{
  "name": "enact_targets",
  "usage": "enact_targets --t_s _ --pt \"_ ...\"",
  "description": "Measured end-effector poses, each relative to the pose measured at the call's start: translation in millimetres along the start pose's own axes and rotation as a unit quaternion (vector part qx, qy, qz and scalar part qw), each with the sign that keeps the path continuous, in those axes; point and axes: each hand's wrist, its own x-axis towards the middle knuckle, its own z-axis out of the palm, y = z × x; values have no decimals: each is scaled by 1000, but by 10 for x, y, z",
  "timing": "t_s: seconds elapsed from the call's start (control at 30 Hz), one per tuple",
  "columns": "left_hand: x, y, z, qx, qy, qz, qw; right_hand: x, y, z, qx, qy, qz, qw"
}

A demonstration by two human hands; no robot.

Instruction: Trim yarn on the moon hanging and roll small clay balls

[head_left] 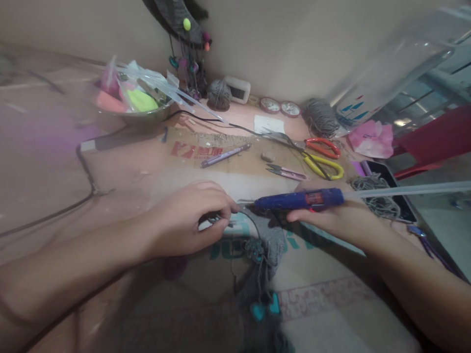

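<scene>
Clasping a blue glue gun (300, 199) in the right hand (331, 211), curling the left hand (196, 215) around grey yarn (216, 218) with the grey crescent (275, 241) just right of those fingertips (231, 204), and risking burns from any nozzle (246, 201) slip.

A: Left side passable?
B: Bare tabletop (128, 166) at centre left; cord (86, 172) snakes across, bowl (132, 116) stands above.
A: Upper centre?
B: Cluttered. Pen (225, 156), snips (289, 173), scissors (307, 143). Slim gap between first two.
A: Right?
B: Glue gun (287, 200) in right hand (333, 215); glue stick (386, 191) juts to frame edge, barring passage.
</scene>
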Motion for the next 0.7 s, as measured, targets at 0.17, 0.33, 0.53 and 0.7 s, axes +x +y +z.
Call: enact_targets --t_s 0.17,0.33,0.53,0.7 --pt "-12 -2 -3 2 2 2 1000 -2 -19 -38 7 3 -3 1000" --pt "-14 8 -10 0 1 3 1000 -26 -3 -25 -2 -2 -16 1000" --pt "-22 8 -11 -4 -2 1 1000 -45 50 64 -7 13 -9 1000" --pt "-15 4 -4 -5 6 7 1000 -43 22 66 -22 27 8 999"
